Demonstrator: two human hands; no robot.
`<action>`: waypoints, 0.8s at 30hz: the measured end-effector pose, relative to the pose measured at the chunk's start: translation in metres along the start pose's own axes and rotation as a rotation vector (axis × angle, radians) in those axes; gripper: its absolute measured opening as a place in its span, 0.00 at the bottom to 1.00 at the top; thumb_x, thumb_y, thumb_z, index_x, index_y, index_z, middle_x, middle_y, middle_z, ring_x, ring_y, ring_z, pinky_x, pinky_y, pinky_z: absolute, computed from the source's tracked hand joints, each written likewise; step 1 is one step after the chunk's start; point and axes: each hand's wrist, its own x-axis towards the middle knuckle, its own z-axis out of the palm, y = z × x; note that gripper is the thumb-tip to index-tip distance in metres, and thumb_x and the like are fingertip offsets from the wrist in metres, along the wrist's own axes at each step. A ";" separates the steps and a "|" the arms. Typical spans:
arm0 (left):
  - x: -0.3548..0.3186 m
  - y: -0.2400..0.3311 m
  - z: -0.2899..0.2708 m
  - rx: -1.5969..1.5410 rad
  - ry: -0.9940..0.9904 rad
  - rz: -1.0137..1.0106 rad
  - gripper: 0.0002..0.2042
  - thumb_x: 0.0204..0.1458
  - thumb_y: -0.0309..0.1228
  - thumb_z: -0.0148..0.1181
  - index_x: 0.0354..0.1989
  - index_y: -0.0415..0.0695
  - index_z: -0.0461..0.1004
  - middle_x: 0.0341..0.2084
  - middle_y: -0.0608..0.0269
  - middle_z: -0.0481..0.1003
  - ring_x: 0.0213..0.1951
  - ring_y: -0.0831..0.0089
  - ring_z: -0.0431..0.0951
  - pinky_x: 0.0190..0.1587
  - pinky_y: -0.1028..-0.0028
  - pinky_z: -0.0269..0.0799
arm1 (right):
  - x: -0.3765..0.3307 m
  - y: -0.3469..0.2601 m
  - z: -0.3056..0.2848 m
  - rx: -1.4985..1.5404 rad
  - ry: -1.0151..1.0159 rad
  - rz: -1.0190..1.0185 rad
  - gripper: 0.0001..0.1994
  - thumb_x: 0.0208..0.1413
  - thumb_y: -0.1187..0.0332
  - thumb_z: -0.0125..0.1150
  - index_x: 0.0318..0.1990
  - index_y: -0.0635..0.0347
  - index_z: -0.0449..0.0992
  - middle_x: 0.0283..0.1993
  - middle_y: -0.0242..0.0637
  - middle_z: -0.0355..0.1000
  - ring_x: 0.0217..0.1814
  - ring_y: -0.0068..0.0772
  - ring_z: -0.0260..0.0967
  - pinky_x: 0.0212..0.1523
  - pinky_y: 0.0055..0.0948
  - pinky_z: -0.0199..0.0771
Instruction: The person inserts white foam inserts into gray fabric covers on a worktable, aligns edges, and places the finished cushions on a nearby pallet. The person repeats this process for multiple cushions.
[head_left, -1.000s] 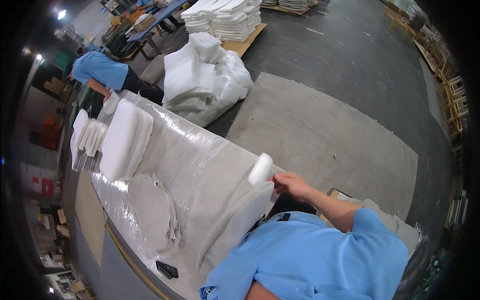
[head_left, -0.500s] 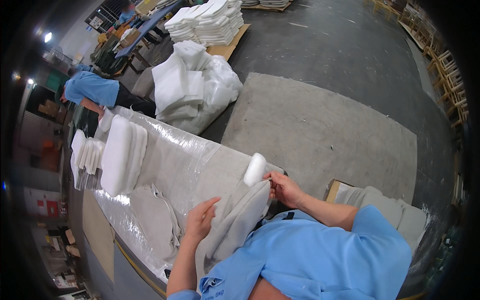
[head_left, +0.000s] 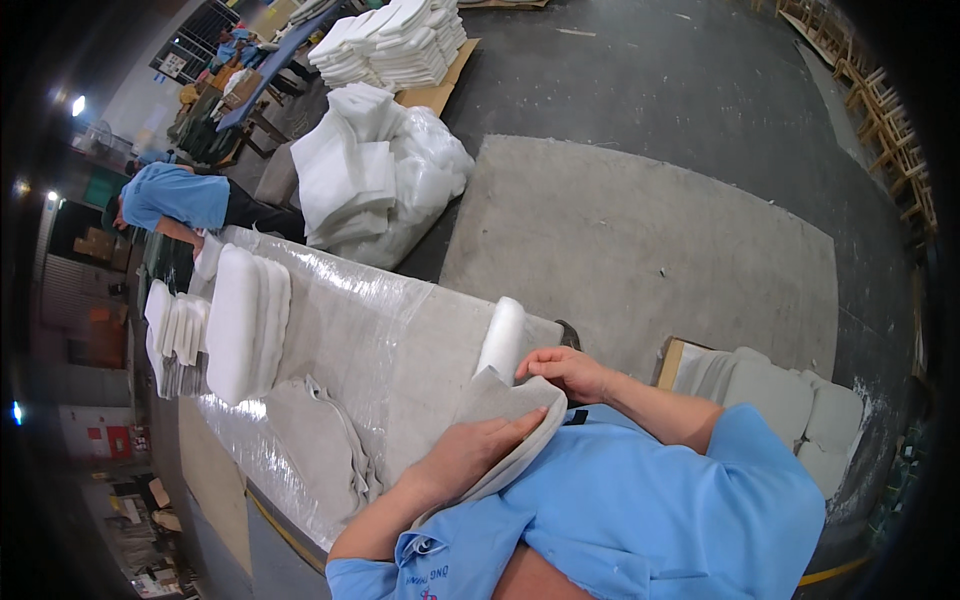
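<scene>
Your left hand (head_left: 470,452) lies flat with fingers together on the grey fabric cover (head_left: 505,415), pressing it against your chest; your right hand (head_left: 562,368) pinches the cover's top edge shut where the white foam pad (head_left: 502,338) sticks out just above the grip. The pad stands half inside the cover, at the near edge of the plastic-wrapped table (head_left: 360,330). Risk, as I judge it: the pad could buckle or slide out of the opening if the pinch slackens, since only one edge is held. Left of your grip lie loose grey covers (head_left: 315,440); farther left, stacked white cushions (head_left: 240,320). A co-worker (head_left: 175,197) in blue bends well beyond the table.
</scene>
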 end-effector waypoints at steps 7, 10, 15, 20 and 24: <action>0.023 -0.024 -0.008 0.328 0.544 0.132 0.23 0.49 0.17 0.58 0.55 0.48 0.78 0.50 0.51 0.74 0.46 0.54 0.77 0.51 0.62 0.74 | -0.002 -0.023 0.016 -0.249 -0.299 0.278 0.15 0.66 0.71 0.58 0.58 0.60 0.78 0.38 0.25 0.77 0.33 0.16 0.71 0.33 0.20 0.71; 0.027 -0.034 -0.013 0.350 0.425 0.107 0.17 0.49 0.19 0.58 0.48 0.46 0.79 0.58 0.49 0.71 0.56 0.48 0.72 0.59 0.57 0.70 | 0.002 -0.028 0.013 -0.367 -0.496 0.376 0.14 0.65 0.73 0.59 0.56 0.60 0.78 0.34 0.26 0.75 0.28 0.16 0.69 0.28 0.20 0.68; 0.013 -0.030 -0.038 0.287 0.402 0.148 0.09 0.49 0.27 0.69 0.38 0.45 0.77 0.59 0.52 0.72 0.59 0.49 0.69 0.60 0.57 0.67 | 0.006 -0.045 0.022 -0.487 -0.613 0.424 0.08 0.68 0.70 0.58 0.51 0.57 0.75 0.29 0.24 0.70 0.25 0.16 0.67 0.27 0.20 0.67; 0.013 -0.051 -0.054 0.147 0.536 0.382 0.10 0.50 0.29 0.74 0.30 0.45 0.75 0.50 0.57 0.78 0.53 0.59 0.74 0.52 0.64 0.71 | 0.006 -0.059 0.033 -0.604 -0.511 0.264 0.07 0.71 0.65 0.59 0.47 0.56 0.73 0.31 0.20 0.67 0.29 0.14 0.65 0.30 0.19 0.67; 0.024 -0.091 -0.035 -0.548 0.444 0.153 0.15 0.54 0.27 0.73 0.24 0.46 0.68 0.32 0.70 0.80 0.36 0.79 0.75 0.38 0.75 0.69 | 0.002 -0.049 0.038 -0.651 -0.305 -0.133 0.07 0.68 0.66 0.63 0.44 0.58 0.74 0.41 0.23 0.72 0.42 0.14 0.66 0.47 0.22 0.71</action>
